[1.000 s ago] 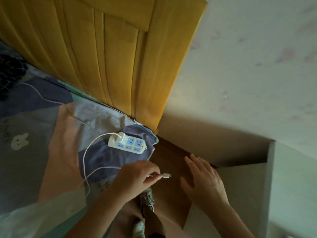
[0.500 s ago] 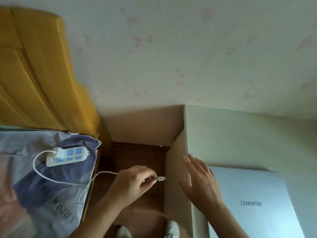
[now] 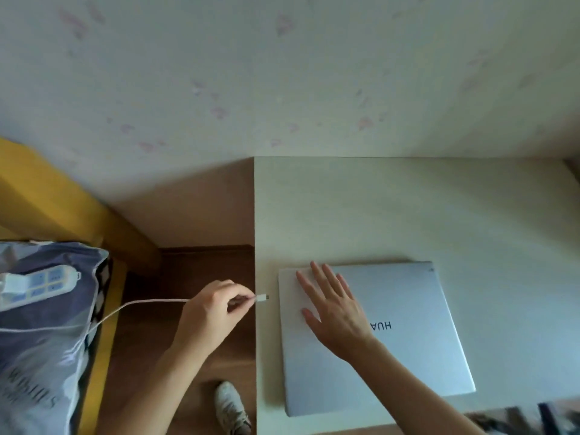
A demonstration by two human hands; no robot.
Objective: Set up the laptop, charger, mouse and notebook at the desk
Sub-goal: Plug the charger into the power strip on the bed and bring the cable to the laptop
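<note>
A closed silver laptop [image 3: 408, 340] lies on the pale desk [image 3: 392, 208]. My right hand [image 3: 332, 309] rests flat on the left part of its lid, fingers spread. My left hand [image 3: 213, 309] pinches the white charger cable [image 3: 150, 302] just behind its plug [image 3: 262, 297], which points at the laptop's left edge, a short gap away. The cable runs left to a white charger brick [image 3: 12, 285] plugged into a white and blue power strip [image 3: 47, 284] on the bed. No mouse or notebook shows.
A bed with blue-grey bedding [image 3: 40, 356] and a yellow headboard [image 3: 37, 196] stands at the left. Brown floor [image 3: 188, 277] lies between bed and desk, with my white shoe [image 3: 232, 406] below. The wall [image 3: 282, 73] backs the desk. Dark objects blur at the bottom right.
The view has swung right from the bed to the desk. My right hand moved from the desk's side onto the laptop lid. My left hand carried the plug up to the desk's edge.
</note>
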